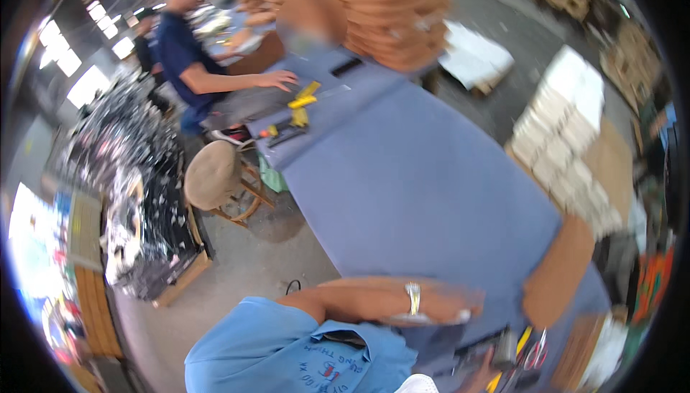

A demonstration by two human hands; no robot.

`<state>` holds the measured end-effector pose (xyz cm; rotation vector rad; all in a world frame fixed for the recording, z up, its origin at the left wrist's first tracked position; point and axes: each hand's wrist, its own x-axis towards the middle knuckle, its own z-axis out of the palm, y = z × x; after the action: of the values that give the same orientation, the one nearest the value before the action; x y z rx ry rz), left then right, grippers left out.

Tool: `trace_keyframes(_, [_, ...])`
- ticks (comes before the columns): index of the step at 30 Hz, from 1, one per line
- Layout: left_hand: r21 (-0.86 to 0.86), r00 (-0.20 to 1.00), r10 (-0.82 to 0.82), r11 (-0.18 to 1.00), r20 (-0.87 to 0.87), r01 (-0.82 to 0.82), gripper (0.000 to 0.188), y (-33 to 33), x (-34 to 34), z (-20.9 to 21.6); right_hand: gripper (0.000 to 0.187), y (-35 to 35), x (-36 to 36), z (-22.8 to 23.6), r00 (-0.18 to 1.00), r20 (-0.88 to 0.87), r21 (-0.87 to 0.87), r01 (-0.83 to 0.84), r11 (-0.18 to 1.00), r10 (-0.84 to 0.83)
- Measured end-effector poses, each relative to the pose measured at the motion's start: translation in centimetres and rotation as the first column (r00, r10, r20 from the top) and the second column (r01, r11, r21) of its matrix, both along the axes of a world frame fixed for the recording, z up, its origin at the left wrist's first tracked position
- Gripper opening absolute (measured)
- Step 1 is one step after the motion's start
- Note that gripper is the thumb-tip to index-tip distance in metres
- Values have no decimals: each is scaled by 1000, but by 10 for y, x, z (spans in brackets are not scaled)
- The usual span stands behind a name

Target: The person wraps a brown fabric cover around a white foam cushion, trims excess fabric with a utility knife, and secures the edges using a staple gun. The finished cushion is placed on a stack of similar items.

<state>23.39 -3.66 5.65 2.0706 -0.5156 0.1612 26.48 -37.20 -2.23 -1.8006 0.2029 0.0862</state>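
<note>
Fingers point(460, 315) of the left hand point(431, 307) lie blurred and flat, empty, on the blue table point(402, 177).

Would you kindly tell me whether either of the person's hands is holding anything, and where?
It cannot be told: the left hand is motion-blurred over the blue table, apparently empty; the right hand is out of view.

Long table, worker at the near end, co-worker at the far left.

Left hand point(438, 307) lies on the table point(410, 184); scissors point(535, 353) just right of it. Stool point(212, 175) stands left of table. Co-worker's hand point(279, 79) rests on far end, beside tools point(298, 109); stacked boards point(388, 12) behind.
</note>
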Motion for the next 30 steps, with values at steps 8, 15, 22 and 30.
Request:
trace_keyframes(8, [71,975,67,996,-214,-53,55,0,-8,7,49,77,-36,112,980,29,90,-197,976,195])
trace_keyframes(15, [106,959,7,994,-284,24,76,8,-5,-9,41,106,-32,124,953,-1,241,-293,925,302])
trace_keyframes(22, [189,962,63,982,-267,-12,71,9,-10,-7,40,117,-45,98,953,-66,201,-276,940,295])
trace_keyframes(30, [171,976,78,984,-205,-43,65,7,-7,-3,42,121,-50,91,954,-66,242,-268,932,292])
